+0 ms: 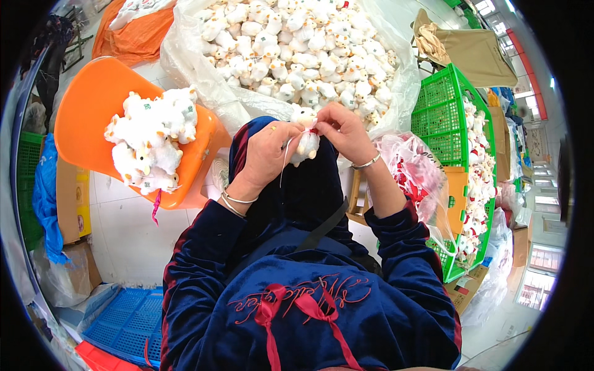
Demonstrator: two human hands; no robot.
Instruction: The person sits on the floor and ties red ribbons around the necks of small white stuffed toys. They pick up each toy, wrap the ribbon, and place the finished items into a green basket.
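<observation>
A small white plush toy [307,147] with pale orange patches is held upright over my lap, a bit of red at its neck. My left hand [267,154] is closed at the toy's left side, its thumb and forefinger pinched by the neck. From those fingers a thin white thread [283,164] hangs down. On the other side my right hand [345,135] is closed too, fingertips pinched together at the red bit on the neck. Whatever small piece lies between the right fingertips is hidden.
Ahead lies a large clear plastic sack [232,102] heaped with similar plush toys. An orange chair [86,114] at left carries a pile more. At right stand a plastic bag [408,167] with red pieces and a green crate [440,102] of toys. A blue crate [127,324] sits lower left.
</observation>
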